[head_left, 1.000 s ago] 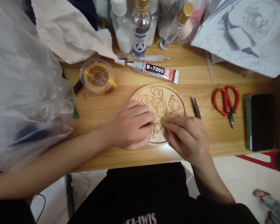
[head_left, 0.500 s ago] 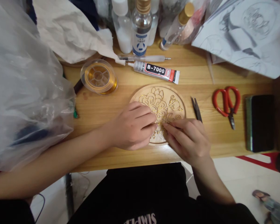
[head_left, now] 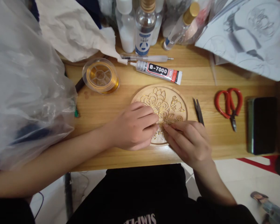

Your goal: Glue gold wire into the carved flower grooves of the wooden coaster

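A round wooden plate (head_left: 146, 91) with a raised rim lies on the table, bearing a flower and smaller figures outlined in gold wire. Over its left part rests my left hand (head_left: 137, 126), fingers curled and pressed together. My right hand (head_left: 190, 140) comes from the lower right, thumb and fingertips pinched over the lower middle of the plate. The two sets of fingertips are a small gap apart. Whatever lies between them is too small to make out. Just right of the plate are dark pointed tweezers (head_left: 198, 112), touched by neither hand.
A spool of gold wire (head_left: 100, 76) sits left of the plate. Behind it lie a B-7000 glue tube (head_left: 157, 71) and a pen (head_left: 154, 58), before several bottles (head_left: 143, 37). Red-handled pliers (head_left: 228, 102) and a dark phone-like box (head_left: 262, 126) are right; a plastic bag (head_left: 30, 93) fills the left.
The view has shifted slightly, so the objects on the table appear a little further right. Both hands keep nearly the same pose over the plate.
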Demonstrator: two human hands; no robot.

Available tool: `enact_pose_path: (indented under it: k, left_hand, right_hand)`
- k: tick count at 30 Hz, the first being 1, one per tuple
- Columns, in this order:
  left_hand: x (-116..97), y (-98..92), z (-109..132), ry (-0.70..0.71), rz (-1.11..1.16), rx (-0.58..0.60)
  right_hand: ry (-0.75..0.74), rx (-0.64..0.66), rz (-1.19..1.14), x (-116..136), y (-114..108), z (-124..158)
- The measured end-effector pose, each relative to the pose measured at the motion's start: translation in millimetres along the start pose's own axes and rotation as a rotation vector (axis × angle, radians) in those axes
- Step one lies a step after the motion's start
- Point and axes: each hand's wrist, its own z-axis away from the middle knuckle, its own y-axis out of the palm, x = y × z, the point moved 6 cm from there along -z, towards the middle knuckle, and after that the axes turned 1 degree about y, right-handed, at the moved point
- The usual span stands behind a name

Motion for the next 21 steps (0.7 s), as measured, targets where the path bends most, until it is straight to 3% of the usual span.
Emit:
enact_pose_path:
  k: [21]
  left_hand:
    - [-1.1,-3.1,-2.4,-0.011,0.048,0.061]
  right_hand:
    - [0.060,-0.012,0.024,0.0,2.2,-9.0]
